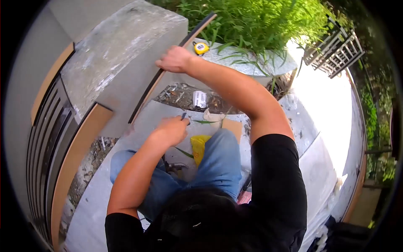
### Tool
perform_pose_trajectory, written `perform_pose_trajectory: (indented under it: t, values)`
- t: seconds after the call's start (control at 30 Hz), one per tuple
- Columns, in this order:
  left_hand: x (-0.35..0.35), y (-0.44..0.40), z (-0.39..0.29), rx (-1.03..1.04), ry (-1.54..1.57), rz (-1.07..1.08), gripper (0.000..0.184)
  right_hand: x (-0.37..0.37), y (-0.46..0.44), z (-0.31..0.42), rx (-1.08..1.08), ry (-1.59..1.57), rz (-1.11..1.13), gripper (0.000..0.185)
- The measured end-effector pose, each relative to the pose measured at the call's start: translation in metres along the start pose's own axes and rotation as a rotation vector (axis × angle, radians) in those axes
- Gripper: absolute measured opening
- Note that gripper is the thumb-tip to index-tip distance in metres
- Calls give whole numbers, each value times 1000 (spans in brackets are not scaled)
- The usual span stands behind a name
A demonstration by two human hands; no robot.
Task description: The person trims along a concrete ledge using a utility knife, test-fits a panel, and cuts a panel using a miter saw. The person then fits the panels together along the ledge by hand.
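Observation:
My right hand (174,59) is closed around the upper part of a long, narrow strip (147,93), dark on one face with a tan, wood-like edge. The strip stands at a slant, its lower end near the paving and its upper end reaching the grass. Lower down, my left hand (171,130) is closed on a small dark tool (184,116), its tip poking out past the fingers; its kind is hidden by the hand. A yellow tape measure (201,48) lies on the stone ledge beside my right hand.
A concrete block (126,46) stands at the upper left, with dark slatted panels (48,113) and a tan-edged board (79,159) along the left. A white label (199,99) lies on soil. Near my knees are a yellow bag (199,147) and cardboard (232,128). Grass (256,25) overhangs the ledge.

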State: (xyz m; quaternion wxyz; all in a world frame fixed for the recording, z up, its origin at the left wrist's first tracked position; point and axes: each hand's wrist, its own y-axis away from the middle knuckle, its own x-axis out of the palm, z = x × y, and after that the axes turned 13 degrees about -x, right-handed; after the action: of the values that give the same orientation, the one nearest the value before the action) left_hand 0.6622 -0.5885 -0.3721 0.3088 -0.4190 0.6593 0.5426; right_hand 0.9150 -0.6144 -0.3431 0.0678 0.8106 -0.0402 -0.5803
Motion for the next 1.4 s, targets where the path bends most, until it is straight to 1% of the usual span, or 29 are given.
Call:
perform_pose_trajectory:
  t: [0.03, 0.13, 0.27, 0.33, 0.37, 0.43, 0.47, 0.53, 0.57, 0.6, 0.63, 0.67, 0.7, 0.73, 0.77, 0.8, 0.87, 0.9, 0.97, 1.03, 1.07, 1.1, 1.13, 1.2, 1.23, 1.27, 1.3, 1.33, 1.4]
  values:
    - [1, -6, -11, 86, -21, -14, 39, -19, 15, 8, 37, -4, -12, 19]
    - [-3, -14, -48, 307, -60, -20, 39, -21, 48, 21, 102, -36, -37, 14]
    - [20, -47, -84, 526, -154, 119, 41, -14, 101, 46, 215, -205, 26, 15]
    - [55, -51, -102, 589, -350, 480, 38, -3, 136, 61, 305, -343, 19, 15]
    - [76, -50, -103, 647, -392, 516, 38, 2, 155, 73, 381, -426, 41, 15]
    - [118, -48, -97, 644, -77, 850, 39, 10, 203, 110, 575, -561, 83, 15]
    - [129, -37, -89, 699, -123, 888, 39, 14, 232, 135, 693, -617, 100, 15]
    - [136, -10, -65, 568, -44, 874, 39, 4, 304, 198, 968, -733, 133, 16]
    - [126, 0, -50, 567, -181, 946, 38, 3, 338, 239, 1134, -819, 160, 16]
    - [104, 16, -34, 566, -335, 1018, 37, -8, 369, 282, 1310, -914, 179, 17]
    - [65, 34, -33, 639, -523, 1010, 35, -40, 406, 323, 1399, -947, 231, 18]
    - [27, 49, -44, 714, -692, 975, 33, -66, 433, 365, 1552, -1073, 389, 21]
    - [-4, 64, -57, 764, -737, 977, 33, -86, 456, 416, 1709, -1117, 424, 23]
    - [-37, 82, -61, 698, -423, 900, 31, -138, 476, 454, 1849, -1189, 457, 24]
    - [-69, 95, -67, 616, -107, 808, 28, -160, 482, 508, 1976, -1202, 504, 25]
    - [-100, 99, -78, 651, -134, 808, 28, -198, 485, 549, 2223, -1224, 462, 25]
    - [-160, 101, -109, 696, -206, 827, 25, -294, 481, 610, 2546, -1149, 472, 24]
    - [-195, 106, -138, 735, -283, 776, 25, -340, 474, 635, 2707, -1094, 502, 23]
    - [-261, 120, -211, 814, -246, 697, 24, -417, 450, 684, 2990, -1006, 547, 22]
    - [-333, 158, -303, 801, -114, 652, 24, -487, 416, 727, 3231, -914, 534, 22]
    - [-351, 165, -334, 895, 80, 595, 24, -518, 393, 742, 3330, -859, 524, 21]
    - [-375, 173, -367, 1030, 171, 514, 24, -551, 365, 750, 3319, -785, 591, 21]
    - [-421, 213, -408, 1110, 212, 483, 25, -583, 335, 752, 3303, -718, 660, 21]
    - [-488, 267, -455, 1354, 554, 565, 25, -625, 273, 764, 3378, -739, 636, 22]
    - [-528, 310, -467, 1475, 725, 577, 25, -640, 234, 762, 3428, -781, 605, 22]
    - [-570, 351, -474, 1672, 839, 548, 29, -654, 195, 753, 3442, -799, 597, 22]
    - [-612, 384, -478, 1962, 925, 501, 41, -667, 161, 743, 3508, -875, 539, 25]
    - [-649, 420, -479, 2109, 1082, 502, 43, -675, 125, 733, 3566, -965, 474, 28]
    - [-697, 466, -469, 2434, 1171, 449, 43, -674, 44, 711, 3680, -1026, 271, 40]
